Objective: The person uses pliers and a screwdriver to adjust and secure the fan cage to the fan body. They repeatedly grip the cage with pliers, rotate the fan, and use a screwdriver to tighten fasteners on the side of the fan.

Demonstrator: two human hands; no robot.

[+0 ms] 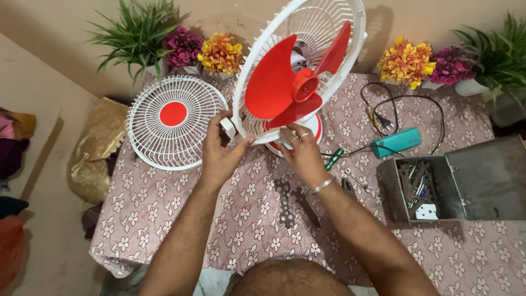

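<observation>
A small table fan (pixel 296 82) stands on the flowered tablecloth (pixel 241 235), with red blades (pixel 274 82) and a white rear guard (pixel 350 22), its front uncovered. My left hand (pixel 219 151) grips the lower left rim of that rear guard. My right hand (pixel 301 151) rests with its fingers on the guard's bottom rim, just above the fan's red and white base (pixel 314 125). The detached white front guard (pixel 172 120) with a red centre disc lies flat to the left of the fan.
An open grey metal toolbox (pixel 466 181) with several tools sits at the right. A teal device (pixel 395 142) with black cable, a green-handled screwdriver (pixel 333 159), a spanner (pixel 359 181) and dark pliers (pixel 290 200) lie nearby. Flower pots (pixel 219 55) line the back wall.
</observation>
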